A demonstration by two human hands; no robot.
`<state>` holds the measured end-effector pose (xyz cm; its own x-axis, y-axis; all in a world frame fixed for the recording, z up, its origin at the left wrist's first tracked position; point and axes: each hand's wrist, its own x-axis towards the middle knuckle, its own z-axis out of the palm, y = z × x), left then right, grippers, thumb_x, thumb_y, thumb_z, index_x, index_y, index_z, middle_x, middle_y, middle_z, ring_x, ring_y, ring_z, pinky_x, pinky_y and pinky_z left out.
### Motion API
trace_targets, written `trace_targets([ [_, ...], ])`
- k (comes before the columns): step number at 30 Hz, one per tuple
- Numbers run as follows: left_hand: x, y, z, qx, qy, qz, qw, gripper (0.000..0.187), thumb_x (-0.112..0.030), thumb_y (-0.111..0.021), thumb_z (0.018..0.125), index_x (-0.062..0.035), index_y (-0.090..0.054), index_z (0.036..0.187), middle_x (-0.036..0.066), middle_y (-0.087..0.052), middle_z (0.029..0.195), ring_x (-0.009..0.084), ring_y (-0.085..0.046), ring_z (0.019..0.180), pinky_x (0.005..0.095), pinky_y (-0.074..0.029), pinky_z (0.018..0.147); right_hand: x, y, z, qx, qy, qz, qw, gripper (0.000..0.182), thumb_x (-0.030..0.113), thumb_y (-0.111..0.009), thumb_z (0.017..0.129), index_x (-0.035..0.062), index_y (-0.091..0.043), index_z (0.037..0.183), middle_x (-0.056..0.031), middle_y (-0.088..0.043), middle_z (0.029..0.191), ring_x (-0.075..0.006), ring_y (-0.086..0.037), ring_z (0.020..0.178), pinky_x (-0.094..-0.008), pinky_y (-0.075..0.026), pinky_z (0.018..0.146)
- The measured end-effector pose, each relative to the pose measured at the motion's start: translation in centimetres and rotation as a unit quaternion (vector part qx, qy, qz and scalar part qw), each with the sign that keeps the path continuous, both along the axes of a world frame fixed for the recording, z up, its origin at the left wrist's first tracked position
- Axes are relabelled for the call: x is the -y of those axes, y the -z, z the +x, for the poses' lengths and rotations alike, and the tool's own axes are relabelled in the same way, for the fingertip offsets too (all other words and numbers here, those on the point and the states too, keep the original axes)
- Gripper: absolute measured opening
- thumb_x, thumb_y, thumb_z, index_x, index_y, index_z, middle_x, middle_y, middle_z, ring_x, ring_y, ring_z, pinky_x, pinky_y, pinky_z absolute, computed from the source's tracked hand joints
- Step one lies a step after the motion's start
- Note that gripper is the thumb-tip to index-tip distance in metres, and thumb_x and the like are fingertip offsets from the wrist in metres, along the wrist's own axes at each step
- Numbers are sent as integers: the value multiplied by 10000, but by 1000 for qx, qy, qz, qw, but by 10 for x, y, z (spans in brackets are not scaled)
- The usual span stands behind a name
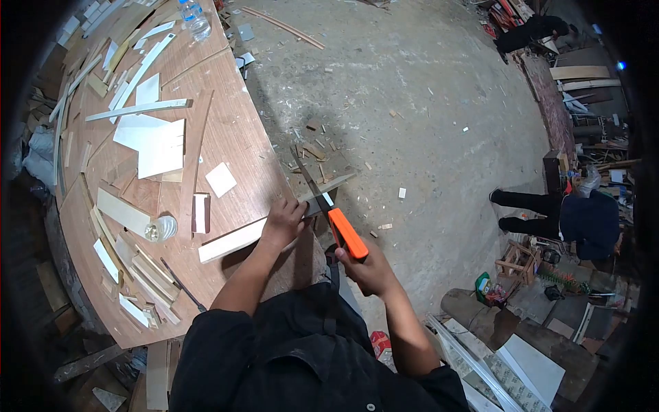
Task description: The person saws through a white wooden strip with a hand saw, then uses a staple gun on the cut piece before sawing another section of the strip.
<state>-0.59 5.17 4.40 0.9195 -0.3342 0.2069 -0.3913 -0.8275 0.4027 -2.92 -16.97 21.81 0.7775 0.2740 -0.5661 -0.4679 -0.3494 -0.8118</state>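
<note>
My right hand (371, 269) is wrapped round the orange handle of a hand saw (349, 233). The saw's dark blade lies across a long pale wood strip (235, 240), just past the table's edge. On that strip, close to the blade, rests my left hand (283, 223), its fingers bent over the wood and pressing it at the table edge. The strip's far end sticks out over the floor. A small white square piece (221, 180) and a short block with a dark face (201, 213) lie on the table near the strip.
The wooden table (254, 161) bears many wood strips, a white board (161, 147), a clear jar (162, 229) and a water bottle (196, 22). Offcuts litter the floor. Two people in dark clothes are at the right, one bending at the top, one near a wooden crate (516, 261).
</note>
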Motion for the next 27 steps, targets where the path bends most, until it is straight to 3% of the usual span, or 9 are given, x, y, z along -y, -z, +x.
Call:
trace_targets([
  [7,-8,17,2,18,1,-29,999,329,-162,-759,699,-75,-646,995,80,-579,926,282,-572,885,406,-509,773,2,-3,-29,11,7,-65,998,247,243,-684,955,12,-602,925,-57,-574,722,-123,-523,705,-303,-463,685],
  [10,-18,27,13,-90,18,1,996,159,-85,-688,672,-51,-655,824,69,-589,953,275,-589,917,418,-510,765,8,33,-47,74,-14,-43,996,255,235,-684,953,-2,-616,890,-58,-572,697,-120,-515,675,-304,-464,659],
  [11,-18,24,15,-87,16,3,996,159,-85,-688,672,-51,-655,824,69,-589,953,275,-589,917,418,-510,765,8,37,-50,77,-15,-42,996,255,235,-684,953,-2,-616,890,-58,-572,697,-120,-515,675,-304,-464,659],
  [13,-13,3,15,69,13,-20,997,173,-91,-692,670,-63,-649,836,65,-598,962,266,-600,927,418,-505,759,0,32,-55,115,37,-74,990,239,223,-688,945,-5,-640,892,-65,-582,681,-114,-522,653,-308,-465,634],
  [17,-11,9,16,4,13,-59,998,207,-107,-701,659,-68,-650,856,71,-606,982,266,-602,935,416,-496,770,0,34,-56,83,81,-66,991,220,225,-679,943,8,-660,918,-87,-599,683,-125,-548,645,-315,-468,629],
  [19,-15,13,16,-41,29,-12,999,251,-145,-723,654,-72,-655,885,73,-612,1000,270,-599,953,406,-493,779,0,36,-54,104,68,-66,990,224,227,-677,943,7,-656,908,-88,-593,676,-128,-544,640,-317,-465,624],
  [27,-14,5,18,-29,18,41,999,184,-179,-700,714,-79,-673,866,85,-615,1007,265,-603,943,396,-504,775,-9,15,-27,69,7,-108,992,196,164,-673,926,-21,-688,989,-126,-690,783,-159,-628,731,-309,-499,700],
])
